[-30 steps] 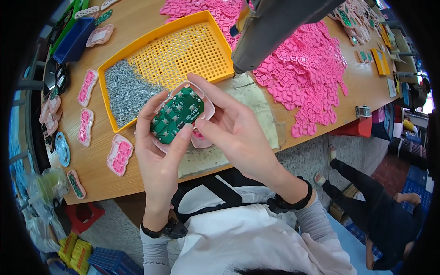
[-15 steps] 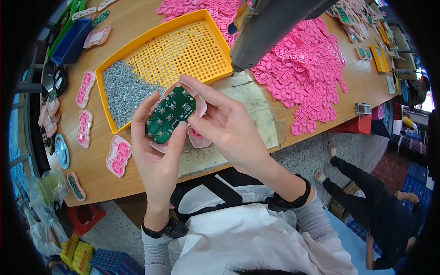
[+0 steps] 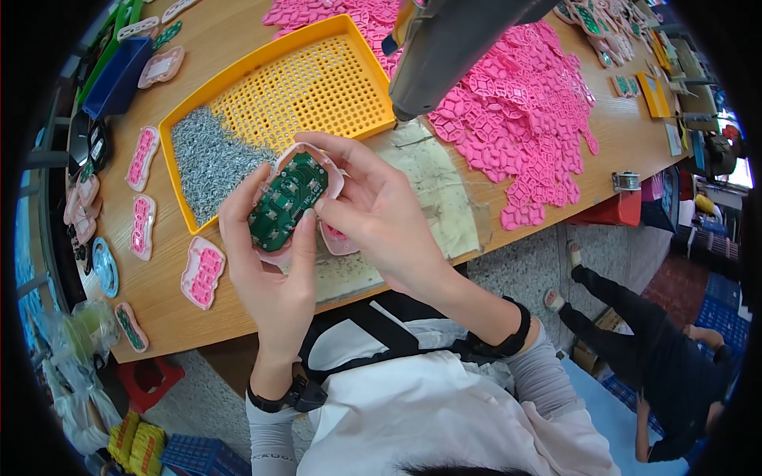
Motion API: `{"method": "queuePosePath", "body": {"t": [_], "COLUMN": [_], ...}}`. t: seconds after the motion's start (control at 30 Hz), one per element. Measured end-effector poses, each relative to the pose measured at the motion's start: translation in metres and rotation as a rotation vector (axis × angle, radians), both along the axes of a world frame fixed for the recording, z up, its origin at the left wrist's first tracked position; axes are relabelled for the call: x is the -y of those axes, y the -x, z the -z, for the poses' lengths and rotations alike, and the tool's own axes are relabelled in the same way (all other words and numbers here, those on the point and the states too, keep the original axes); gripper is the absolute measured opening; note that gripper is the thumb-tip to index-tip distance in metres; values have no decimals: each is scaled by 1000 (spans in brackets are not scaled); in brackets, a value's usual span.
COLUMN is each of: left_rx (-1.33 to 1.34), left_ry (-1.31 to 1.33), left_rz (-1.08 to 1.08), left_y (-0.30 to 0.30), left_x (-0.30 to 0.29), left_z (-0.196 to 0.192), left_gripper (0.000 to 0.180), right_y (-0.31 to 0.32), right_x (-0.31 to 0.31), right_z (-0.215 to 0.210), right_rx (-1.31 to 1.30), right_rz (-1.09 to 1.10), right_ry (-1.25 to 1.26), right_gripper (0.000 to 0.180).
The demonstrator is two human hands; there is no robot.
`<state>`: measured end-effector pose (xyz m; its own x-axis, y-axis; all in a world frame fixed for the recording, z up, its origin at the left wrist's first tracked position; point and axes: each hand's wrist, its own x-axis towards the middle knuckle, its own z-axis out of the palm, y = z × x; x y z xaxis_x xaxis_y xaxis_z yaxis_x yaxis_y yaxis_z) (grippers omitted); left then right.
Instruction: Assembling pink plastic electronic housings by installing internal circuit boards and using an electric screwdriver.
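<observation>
Between both hands I hold a pale pink plastic shell with a green circuit board (image 3: 287, 201) lying in it, tilted above the table. My left hand (image 3: 266, 254) grips its left and lower edge, thumb against the board's edge. My right hand (image 3: 373, 202) pinches the opposite side, fingers behind the shell and thumb at the board's right edge. Under my right hand another pale shell with a bright pink pad (image 3: 337, 238) lies on a worn cream mat (image 3: 421, 182), partly hidden. Just beyond my hands stands a yellow perforated tray (image 3: 379, 127) with a heap of small grey screws (image 3: 208, 155).
A dark powered tool (image 3: 432, 67) hangs over the mat. Behind it spreads a big pile of pink pads (image 3: 516, 119). Shells with pink pads (image 3: 204, 272) line the left side, near a blue bin (image 3: 119, 75). A person (image 3: 659, 357) stands at the right, beyond the table.
My hands have tipped the shell and board to a steeper angle and shifted slightly left. My right thumb has slid along the board's edge. The whole view has moved a little.
</observation>
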<state>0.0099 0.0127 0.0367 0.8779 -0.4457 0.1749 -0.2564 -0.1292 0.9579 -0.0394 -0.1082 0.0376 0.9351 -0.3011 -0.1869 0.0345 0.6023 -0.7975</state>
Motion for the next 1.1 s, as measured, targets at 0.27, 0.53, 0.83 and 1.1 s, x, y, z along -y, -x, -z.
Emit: {"method": "queuePosePath", "body": {"t": [0.27,0.53,0.83,1.1], "left_rx": [-431,-527,-351,226], "left_ry": [222,211,82,-274], "left_rz": [70,154,128,285], "left_y": [-11,2,51,11], "left_x": [-11,-23,-77,-24], "left_z": [-11,-25,9,-17], "left_gripper": [56,87,72,65], "right_y": [18,27,69,82], "right_x": [12,32,-28,48], "right_z": [-12,-16,3,-5], "right_rx": [79,142,-19,-65], "right_rz": [-182,-310,-295,-102], "right_ry": [-15,945,310,868], "right_gripper": [66,62,71,55]}}
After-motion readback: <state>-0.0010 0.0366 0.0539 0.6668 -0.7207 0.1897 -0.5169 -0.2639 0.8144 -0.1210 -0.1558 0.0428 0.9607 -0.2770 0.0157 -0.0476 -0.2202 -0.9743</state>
